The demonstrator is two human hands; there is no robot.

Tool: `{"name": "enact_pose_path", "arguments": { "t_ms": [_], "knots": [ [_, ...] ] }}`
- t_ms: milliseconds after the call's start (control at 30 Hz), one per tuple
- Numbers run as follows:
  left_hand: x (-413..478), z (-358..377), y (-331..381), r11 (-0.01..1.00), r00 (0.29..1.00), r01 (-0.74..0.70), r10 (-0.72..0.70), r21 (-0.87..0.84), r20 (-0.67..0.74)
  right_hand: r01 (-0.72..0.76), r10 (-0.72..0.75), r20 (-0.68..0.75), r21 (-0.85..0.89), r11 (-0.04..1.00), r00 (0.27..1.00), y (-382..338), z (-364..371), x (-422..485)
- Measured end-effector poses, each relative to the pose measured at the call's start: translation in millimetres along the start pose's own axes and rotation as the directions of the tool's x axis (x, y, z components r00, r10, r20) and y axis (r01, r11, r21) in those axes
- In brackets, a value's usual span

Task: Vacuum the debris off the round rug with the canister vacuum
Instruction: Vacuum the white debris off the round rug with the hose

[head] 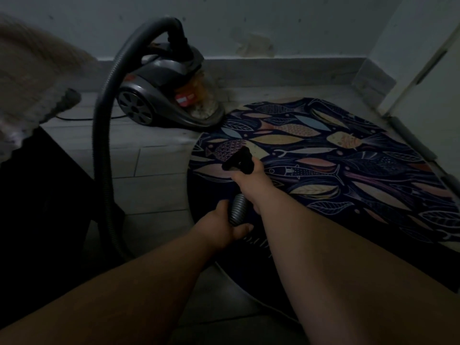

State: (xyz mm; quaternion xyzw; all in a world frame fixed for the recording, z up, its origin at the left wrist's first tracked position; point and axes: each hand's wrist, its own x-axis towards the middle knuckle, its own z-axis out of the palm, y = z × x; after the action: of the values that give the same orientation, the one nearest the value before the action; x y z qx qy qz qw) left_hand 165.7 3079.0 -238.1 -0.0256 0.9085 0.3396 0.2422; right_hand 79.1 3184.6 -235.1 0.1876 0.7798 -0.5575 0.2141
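A dim room with a grey tiled floor (pixel 149 165) fills the view, both bare forearms reaching forward over it. Nearest, the left hand (pixel 221 227) has its fingers and thumb curled round the ribbed grey hose (pixel 237 207) at the rug's near-left edge. Just beyond, the right hand (pixel 251 180) grips the black nozzle (pixel 239 159), fingers wrapped round its stem, with the nozzle's head over the rug's left part; whether it touches the pile cannot be told. The round rug (pixel 323 150), dark with pale fish and leaves, lies on the floor from the hands out to the right. From the left hand the hose runs back to the left, then arcs high to the canister vacuum (pixel 159 95), which stands on the tiles at the rug's far-left rim, its clear bin holding pale fluff. A black cord (pixel 82 118) trails left from it. Behind runs a skirting board (pixel 273 70) beneath a scuffed wall (pixel 273 21).
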Motion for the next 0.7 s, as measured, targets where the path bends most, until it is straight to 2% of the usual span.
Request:
{"name": "enact_pose_path", "arguments": {
  "t_ms": [267,467,700],
  "knots": [
    [-12.6,-9.7,-6.8,0.998,0.999,-0.049,0.049,-0.041,-0.002,0.006,-0.017,0.066,0.157,0.988,0.998,7.9,3.1,-11.1],
    [-12.5,3.4,11.7,0.992,0.992,-0.114,0.111,0.050,0.068,-0.034,0.042,-0.030,0.221,0.975,0.999,28.7,-20.3,-15.9],
    [-4.0,40.1,50.9,0.962,0.951,-0.213,0.163,0.173,0.264,-0.104,0.164,-0.158,0.332,0.938,0.974,64.8,-75.9,-38.0]
  ]
}}
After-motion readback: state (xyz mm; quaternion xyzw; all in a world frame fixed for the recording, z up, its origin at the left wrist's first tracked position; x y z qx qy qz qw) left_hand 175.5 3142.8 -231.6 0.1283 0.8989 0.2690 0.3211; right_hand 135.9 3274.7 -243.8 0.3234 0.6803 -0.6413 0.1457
